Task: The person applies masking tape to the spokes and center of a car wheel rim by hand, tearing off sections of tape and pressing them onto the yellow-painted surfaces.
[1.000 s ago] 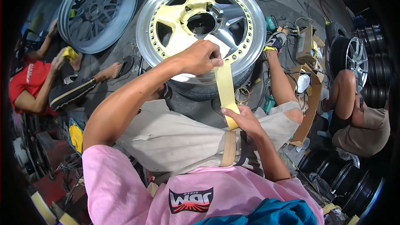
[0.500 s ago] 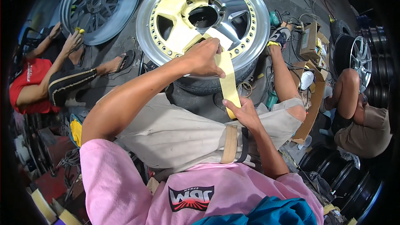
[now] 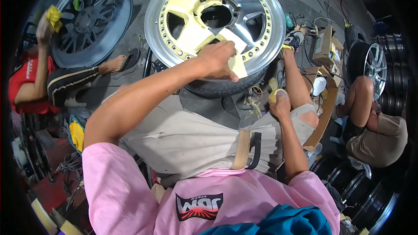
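A silver wheel rim (image 3: 268, 11) lies flat on a tyre (image 3: 210, 90) in front of me, much of its star centre and bolt ring covered in pale yellow tape. My left hand (image 3: 217, 60) is at the rim's near side, fingers bent round a piece of pale yellow tape (image 3: 238, 66) that lies over the bolt ring and lip. My right hand (image 3: 280, 106) is lower right, beside my knee, closed on a yellow tape roll (image 3: 274, 92).
A co-worker (image 3: 30, 82) at left holds a yellow cloth (image 3: 54, 17) by another rim (image 3: 113, 41). Another person (image 3: 376, 139) crouches right beside a rim (image 3: 374, 65). Cardboard boxes (image 3: 322, 43), cords and tape rings (image 3: 255, 94) lie right; black rims (image 3: 352, 187) are stacked lower right.
The long tape strip between my hands is no longer stretched; a short piece stays at my left hand. My right hand has moved right and up with tape. The co-worker's cloth has risen.
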`<state>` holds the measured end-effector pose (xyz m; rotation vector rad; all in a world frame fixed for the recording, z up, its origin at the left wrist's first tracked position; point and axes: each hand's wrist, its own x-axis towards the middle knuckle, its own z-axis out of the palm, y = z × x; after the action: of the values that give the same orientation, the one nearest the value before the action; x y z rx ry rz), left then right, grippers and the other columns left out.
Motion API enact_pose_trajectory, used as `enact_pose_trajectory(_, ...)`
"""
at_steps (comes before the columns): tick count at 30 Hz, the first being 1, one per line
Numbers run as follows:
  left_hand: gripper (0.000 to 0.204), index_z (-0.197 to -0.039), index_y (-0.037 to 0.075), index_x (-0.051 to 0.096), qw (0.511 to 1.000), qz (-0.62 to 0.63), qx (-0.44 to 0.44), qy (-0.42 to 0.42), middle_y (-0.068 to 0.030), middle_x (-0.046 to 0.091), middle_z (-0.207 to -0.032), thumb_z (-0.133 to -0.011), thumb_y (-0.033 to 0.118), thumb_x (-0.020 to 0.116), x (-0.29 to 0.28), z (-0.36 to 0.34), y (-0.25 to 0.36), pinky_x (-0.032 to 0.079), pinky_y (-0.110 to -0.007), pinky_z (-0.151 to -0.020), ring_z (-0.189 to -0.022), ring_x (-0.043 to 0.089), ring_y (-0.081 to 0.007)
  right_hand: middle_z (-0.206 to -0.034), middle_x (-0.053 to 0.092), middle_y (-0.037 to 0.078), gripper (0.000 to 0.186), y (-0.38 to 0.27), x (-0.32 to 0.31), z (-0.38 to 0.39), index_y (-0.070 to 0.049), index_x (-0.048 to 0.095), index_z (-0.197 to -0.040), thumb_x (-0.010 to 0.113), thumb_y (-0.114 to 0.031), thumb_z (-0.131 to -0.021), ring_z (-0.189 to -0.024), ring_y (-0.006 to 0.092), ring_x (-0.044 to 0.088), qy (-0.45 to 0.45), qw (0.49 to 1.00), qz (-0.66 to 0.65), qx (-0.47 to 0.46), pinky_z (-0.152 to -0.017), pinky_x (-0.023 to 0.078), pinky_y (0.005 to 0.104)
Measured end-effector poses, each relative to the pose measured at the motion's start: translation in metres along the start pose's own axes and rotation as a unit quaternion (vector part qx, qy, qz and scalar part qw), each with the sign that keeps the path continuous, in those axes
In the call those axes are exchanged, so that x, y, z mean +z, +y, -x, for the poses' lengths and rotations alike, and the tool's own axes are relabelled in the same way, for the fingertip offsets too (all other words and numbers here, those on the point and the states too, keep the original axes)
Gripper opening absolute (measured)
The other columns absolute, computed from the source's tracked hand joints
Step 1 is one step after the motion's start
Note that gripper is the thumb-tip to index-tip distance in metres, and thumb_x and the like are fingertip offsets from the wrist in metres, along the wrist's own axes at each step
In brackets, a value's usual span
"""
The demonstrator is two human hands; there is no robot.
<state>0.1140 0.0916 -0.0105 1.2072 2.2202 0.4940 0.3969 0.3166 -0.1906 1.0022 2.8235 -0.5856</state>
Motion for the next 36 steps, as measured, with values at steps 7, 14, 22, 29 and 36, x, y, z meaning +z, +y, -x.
enact_pose_trajectory(7,0.042,-0.098,0.002,0.071,0.997,0.057,0.043,0.015,-0.0145,0.073,-0.098,-0.081,0.036,0.088,-0.027,0.003,-0.006,0.054,-0.040,-0.084,-0.093,0.070,-0.0307,-0.103,0.071,0.026,0.045,-0.040,0.031,-0.013,0.003,0.075,-0.101,0.082,-0.038,-0.084,-0.100,0.0438,0.069,-0.040,0.995,-0.021,-0.093,-0.088,0.056,0.0507)
enact_pose_trajectory(14,0.025,-0.094,0.001,0.075,0.972,0.142,0.009,0.188,-0.0010,0.069,-0.083,-0.095,0.026,0.079,-0.104,-0.002,-0.078,0.049,-0.024,-0.069,-0.076,0.061,-0.0070,-0.101,0.070,0.019,0.031,-0.043,-0.011,-0.015,0.002,0.074,-0.102,0.082,-0.023,-0.085,-0.089,0.0341,0.070,0.045,0.984,-0.149,-0.083,-0.080,0.057,0.0434)
enact_pose_trajectory(22,0.026,-0.102,0.001,0.077,0.926,0.321,-0.099,0.170,-0.0001,0.069,-0.083,-0.094,0.026,0.081,-0.091,-0.001,-0.078,0.049,-0.023,-0.069,-0.074,0.060,-0.0059,-0.085,0.065,0.006,0.032,-0.173,-0.149,-0.045,0.002,0.074,-0.096,0.084,-0.027,-0.089,-0.070,0.0118,0.056,0.173,0.913,-0.360,-0.083,-0.063,0.047,0.0262)
enact_pose_trajectory(29,0.025,-0.098,0.001,0.078,0.868,0.444,-0.150,0.164,-0.0021,0.073,-0.085,-0.091,0.025,0.084,-0.058,-0.011,-0.069,0.051,-0.021,-0.068,-0.072,0.063,-0.0061,-0.083,0.066,0.010,0.044,-0.258,-0.122,-0.119,0.001,0.077,-0.090,0.087,-0.041,-0.080,-0.075,0.0215,0.066,0.028,0.938,-0.322,-0.125,-0.074,0.053,0.0364)
enact_pose_trajectory(36,0.031,-0.091,0.001,0.080,0.921,0.269,-0.167,0.229,-0.0058,0.076,-0.087,-0.084,0.030,0.088,-0.035,0.003,-0.083,0.052,-0.027,-0.070,-0.074,0.067,-0.0108,-0.081,0.064,0.010,0.032,-0.261,-0.105,-0.127,0.000,0.077,-0.088,0.086,-0.030,-0.079,-0.072,0.0224,0.062,0.010,0.938,-0.293,-0.186,-0.071,0.051,0.0372)
